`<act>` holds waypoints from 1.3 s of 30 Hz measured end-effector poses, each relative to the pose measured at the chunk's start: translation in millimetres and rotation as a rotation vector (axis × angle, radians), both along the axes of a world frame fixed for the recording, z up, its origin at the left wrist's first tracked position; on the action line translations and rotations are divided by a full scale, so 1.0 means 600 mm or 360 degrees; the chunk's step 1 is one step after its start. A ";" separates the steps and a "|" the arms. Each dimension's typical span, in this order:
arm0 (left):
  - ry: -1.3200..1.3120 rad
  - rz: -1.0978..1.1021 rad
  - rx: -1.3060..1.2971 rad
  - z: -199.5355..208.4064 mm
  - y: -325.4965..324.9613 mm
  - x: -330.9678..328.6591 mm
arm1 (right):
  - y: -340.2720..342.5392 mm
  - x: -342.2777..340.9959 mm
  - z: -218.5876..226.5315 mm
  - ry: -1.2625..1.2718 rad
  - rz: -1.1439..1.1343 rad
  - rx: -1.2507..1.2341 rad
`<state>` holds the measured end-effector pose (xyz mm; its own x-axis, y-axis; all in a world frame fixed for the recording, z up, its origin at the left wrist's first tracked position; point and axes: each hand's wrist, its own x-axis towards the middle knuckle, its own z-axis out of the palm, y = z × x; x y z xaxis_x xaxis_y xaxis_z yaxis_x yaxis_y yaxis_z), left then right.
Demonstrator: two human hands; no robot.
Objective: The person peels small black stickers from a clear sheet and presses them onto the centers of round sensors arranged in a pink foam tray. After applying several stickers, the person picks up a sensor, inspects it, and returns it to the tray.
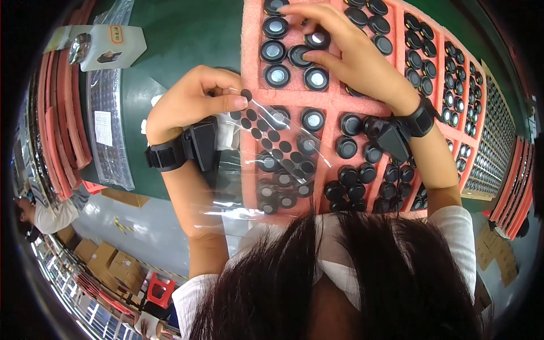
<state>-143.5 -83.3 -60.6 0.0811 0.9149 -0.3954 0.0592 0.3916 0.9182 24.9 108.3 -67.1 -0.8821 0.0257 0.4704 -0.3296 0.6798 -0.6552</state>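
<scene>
My left hand (195, 101) is closed, with thumb and fingers pinching the edge of a clear plastic sheet of round black stickers (273, 136). The sheet hangs over the near left part of a pink foam tray (317, 97). My right hand (360, 59) reaches over the tray's far left compartment with thumb and fingers apart. Its thumb tip touches a black round part (298, 55); the fingers arch over other parts nearby. Several parts there have pale round tops, like the one in front of the thumb (316, 79). Some parts lie hidden under my right hand.
More foam compartments with black round parts (429, 69) extend to the right. A white plastic bottle (116, 48) lies on the green table (170, 42) at the far left, near stacked pink foam trays (68, 113). A red stool (160, 290) and cardboard boxes (124, 271) stand on the floor.
</scene>
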 end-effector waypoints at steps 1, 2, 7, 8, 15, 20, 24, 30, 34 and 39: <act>0.0006 -0.0004 0.0006 0.000 0.002 0.000 | 0.002 -0.003 -0.003 0.0148 0.0029 -0.0045; -0.0001 -0.0006 0.0000 -0.001 0.002 0.000 | 0.003 -0.005 0.000 0.0296 0.0061 -0.0091; 0.0007 -0.0002 0.0001 -0.007 0.001 -0.001 | 0.005 0.022 0.016 -0.0543 0.0017 -0.1510; 0.0014 0.0002 0.0004 -0.007 0.001 -0.001 | 0.013 0.028 0.004 -0.0525 0.0056 -0.1309; 0.0008 0.0045 -0.0013 -0.002 0.001 0.000 | 0.016 0.035 -0.003 -0.0624 0.0214 -0.0891; 0.0018 0.0027 -0.0038 -0.003 0.000 -0.004 | 0.018 0.035 -0.006 -0.0628 0.0237 -0.0876; 0.0034 0.0056 -0.0041 0.001 0.000 0.000 | 0.018 0.035 -0.006 -0.0582 0.0261 -0.0800; 0.0014 0.0030 -0.0026 0.000 0.000 -0.002 | 0.016 0.035 -0.002 -0.0585 0.0257 -0.0719; 0.0010 0.0054 -0.0039 0.001 0.001 -0.001 | 0.017 0.033 0.000 -0.0654 0.0246 -0.0689; 0.0016 0.0056 -0.0037 -0.001 0.001 -0.001 | 0.018 0.036 0.006 -0.0594 0.0203 -0.0618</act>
<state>-143.9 -82.7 -61.2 0.0445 0.9076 -0.4174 0.0543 0.4150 0.9082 46.6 119.0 -63.3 -0.9946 0.0171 0.1022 -0.0906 0.3349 -0.9379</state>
